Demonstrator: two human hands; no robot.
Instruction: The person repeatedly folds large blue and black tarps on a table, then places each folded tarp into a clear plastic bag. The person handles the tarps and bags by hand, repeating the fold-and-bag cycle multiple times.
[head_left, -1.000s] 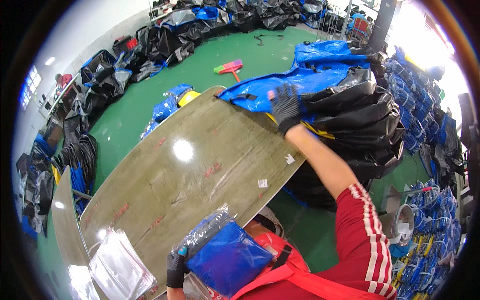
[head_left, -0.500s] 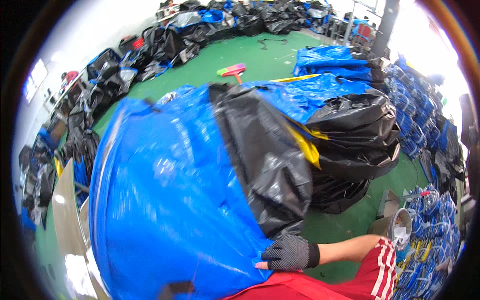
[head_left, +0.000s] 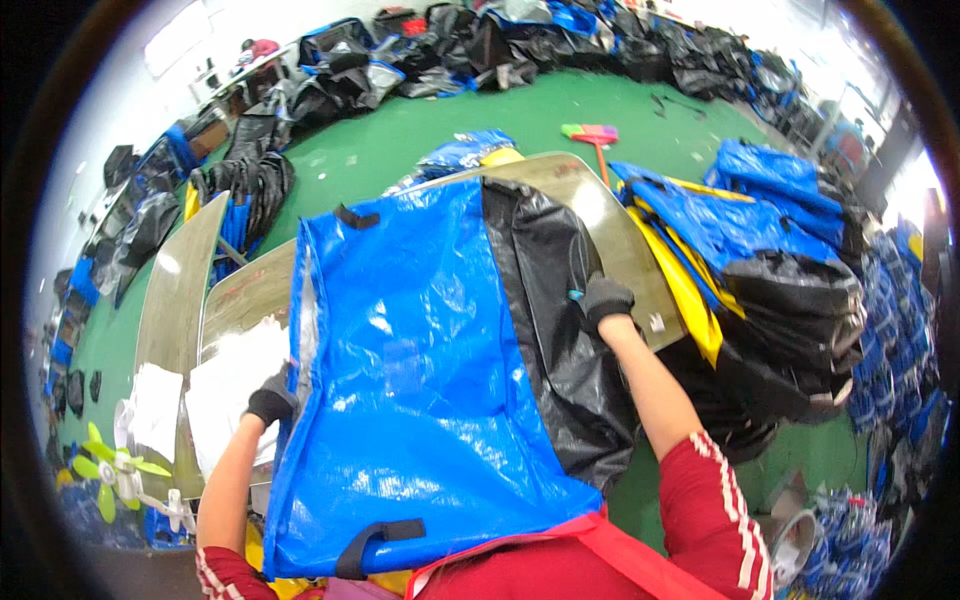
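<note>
A large blue and black woven plastic bag (head_left: 420,340) lies spread over the table in front of me, its near end against my body. Black strap handles show at its far and near ends. My left hand (head_left: 272,397), in a dark fingerless glove, is closed on the bag's left edge, where a pale inner side shows. My right hand (head_left: 607,298), gloved alike, is closed at the right edge of the black part. A small teal spot shows beside its fingers; what it is I cannot make out.
The table (head_left: 640,270) has a glossy top, with white sheets (head_left: 235,385) at left. A small green fan (head_left: 118,470) stands near left. More folded bags (head_left: 760,290) are stacked at right, beside blue bundles (head_left: 895,330). A broom (head_left: 592,135) lies on the green floor behind.
The bag has come down from a raised, billowing position to lie flatter on the table. My right hand has moved from its near corner up to the black side. My left hand has come into view.
</note>
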